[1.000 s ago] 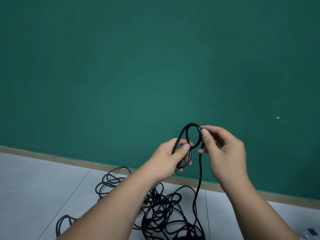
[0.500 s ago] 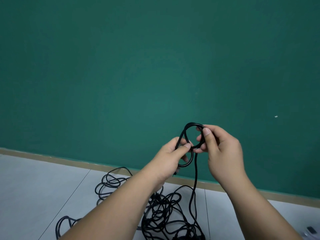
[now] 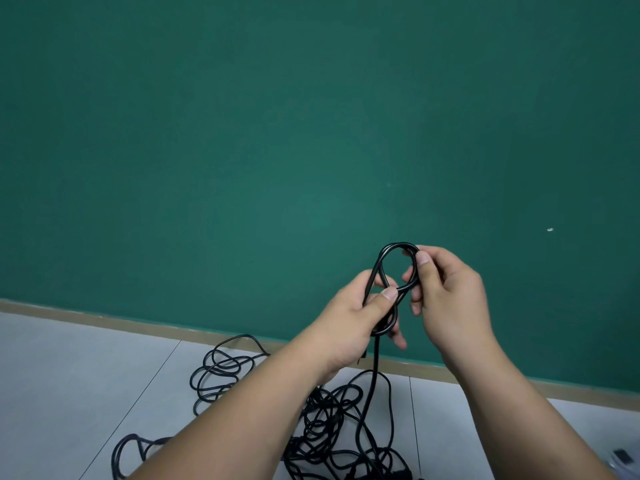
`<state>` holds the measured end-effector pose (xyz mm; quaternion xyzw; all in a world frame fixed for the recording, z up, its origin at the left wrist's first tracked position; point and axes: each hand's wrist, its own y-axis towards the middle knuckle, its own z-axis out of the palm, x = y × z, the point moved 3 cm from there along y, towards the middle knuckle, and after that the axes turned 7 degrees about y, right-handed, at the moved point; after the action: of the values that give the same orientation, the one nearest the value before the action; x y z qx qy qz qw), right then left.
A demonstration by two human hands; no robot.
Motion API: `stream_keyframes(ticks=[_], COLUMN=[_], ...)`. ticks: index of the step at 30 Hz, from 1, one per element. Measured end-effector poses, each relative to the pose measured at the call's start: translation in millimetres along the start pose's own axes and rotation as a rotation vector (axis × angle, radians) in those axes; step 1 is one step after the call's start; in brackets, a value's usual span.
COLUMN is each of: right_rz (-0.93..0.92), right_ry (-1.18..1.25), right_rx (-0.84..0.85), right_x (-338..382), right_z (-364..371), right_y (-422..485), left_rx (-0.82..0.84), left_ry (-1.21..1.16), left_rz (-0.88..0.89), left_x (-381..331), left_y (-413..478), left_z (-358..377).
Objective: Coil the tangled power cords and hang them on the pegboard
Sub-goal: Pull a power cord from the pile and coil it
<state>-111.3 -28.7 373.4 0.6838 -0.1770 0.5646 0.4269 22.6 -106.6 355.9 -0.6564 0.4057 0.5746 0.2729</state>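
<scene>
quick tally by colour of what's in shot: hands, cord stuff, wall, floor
Black: 2, the small coil held up in both hands, and the tangled pile of cord on the floor; how many separate cords is unclear
Green: 1, the wall
Grey: 1, the tiled floor
Bare hands: 2, left hand, right hand
Total: 6
</scene>
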Motion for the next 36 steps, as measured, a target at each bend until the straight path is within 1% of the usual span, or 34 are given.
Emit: stream_keyframes(ticks=[4, 9, 13, 16, 19, 22, 25, 28, 32, 34, 36], right_rz=[-0.015, 0.005, -0.034, -0.039, -0.044, -0.04, -0.045, -0.056, -0.037, -0.033, -0.021], right_ry=[-0.071, -0.038, -0.116, -0.15, -0.153, -0.114, -0.141, -0.138, -0.086, -0.057, -0.044], right_rx=[0.105, 0.157, 0.201, 0.207, 0.203, 0.193, 0.18, 0.157, 0.152, 0.146, 0.164], right_x=[2.0, 0.1, 3.2, 4.2, 4.4, 3.9, 2.3, 1.1, 0.3, 1.5, 0.7], right_z=[-2.9, -3.2, 0.2, 1.1, 2.4, 2.7, 2.8, 2.6, 5.0, 5.7, 7.9], right_y=[-2.7, -1.2, -4.4, -5.5, -6.5, -6.9, -6.6, -5.1, -5.2, -6.1, -9.1], left_rx=[0.056, 0.044, 0.009, 0.022, -0.01, -0.013, 0.004, 0.003, 0.101, 0.072, -0.001], left_ry=[-0.2, -0.264, -0.319, -0.314, -0.261, -0.321, -0.373, -0.327, -0.215, -0.174, -0.195], left_rz=[-0.116, -0.178, -0.247, -0.242, -0.224, -0.229, -0.264, -0.281, -0.206, -0.194, -0.192], left_x=[6.5, 3.0, 6.0, 6.0, 5.5, 5.2, 4.7, 9.8, 11.2, 10.5, 9.6], left_y=[-6.4, -6.3, -4.4, -5.1, -7.4, -8.1, -8.5, -6.4, -4.5, -5.3, -5.7], left_z=[-0.4, -10.1, -12.6, -13.4, -13.2, -12.8, -10.7, -8.4, -8.0, -9.6, -12.9])
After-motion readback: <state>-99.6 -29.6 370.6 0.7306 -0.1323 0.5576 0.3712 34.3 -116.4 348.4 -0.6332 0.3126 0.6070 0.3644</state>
